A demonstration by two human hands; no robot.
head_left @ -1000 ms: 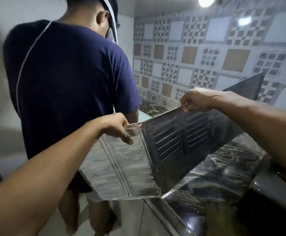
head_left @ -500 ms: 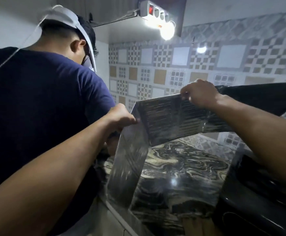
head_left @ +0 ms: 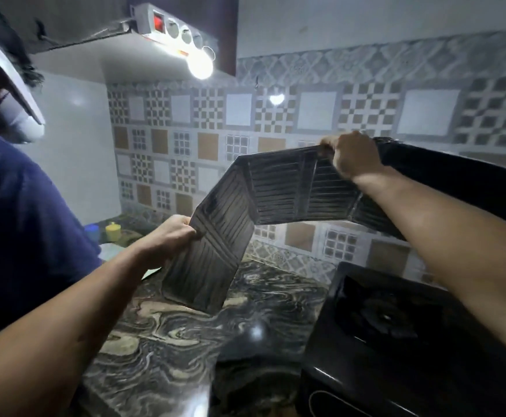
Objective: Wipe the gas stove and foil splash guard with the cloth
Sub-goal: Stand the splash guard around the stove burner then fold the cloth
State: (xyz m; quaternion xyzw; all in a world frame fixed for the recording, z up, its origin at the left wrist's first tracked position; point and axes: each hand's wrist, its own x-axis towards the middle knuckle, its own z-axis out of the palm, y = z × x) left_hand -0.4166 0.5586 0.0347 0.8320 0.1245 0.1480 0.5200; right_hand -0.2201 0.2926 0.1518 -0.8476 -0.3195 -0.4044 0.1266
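I hold the folding foil splash guard (head_left: 278,191) up in the air above the marbled counter (head_left: 170,341). My left hand (head_left: 170,239) grips the edge of its left panel, which hangs down towards the counter. My right hand (head_left: 351,155) grips the top edge of a middle panel. The guard's right end runs on behind my right forearm. The black gas stove (head_left: 381,332) sits on the counter at the lower right, under my right arm. No cloth is in view.
Another person in a dark blue shirt (head_left: 20,236) stands close at the left. A yellow lidded jar (head_left: 113,231) and a blue container (head_left: 91,231) stand at the back of the counter. The tiled wall (head_left: 215,130) lies behind, with a bright bulb (head_left: 200,67) overhead.
The guard has swung from beside the counter to above it, and it has opened out wider. My view has turned right, away from the other person and towards the wall.
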